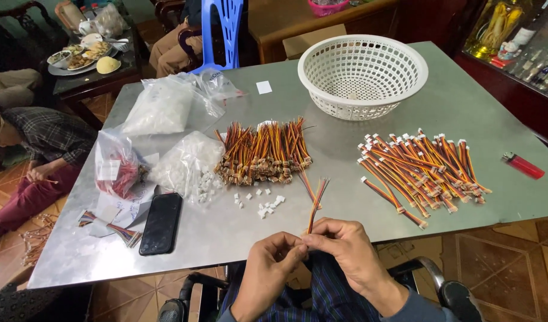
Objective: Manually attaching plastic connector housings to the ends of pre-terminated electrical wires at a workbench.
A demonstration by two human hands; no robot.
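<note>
Left hand (268, 262) and right hand (345, 247): fingertips pinched together on a wire bundle (316, 203) standing up at the near table edge. Beyond: loose white connectors (265, 203), phone (161, 223), wire heaps (265, 152), white basket (362, 74).

**Bare hands, grey-blue cuff, dark striped clothing**

Two bare hands in view, no gloves, rings or watch visible. Left hand (268, 262): wrist and forearm uncovered down to the frame edge. Right hand (345, 247): wrist bare, then a grey-blue sleeve (414, 307) starts at the forearm, plain fabric, no print seen. Below the hands, lap covered by dark navy cloth (330, 295) with thin lighter blue-green stripes in a check-like pattern. Nails short; finer detail too small to tell.
</note>
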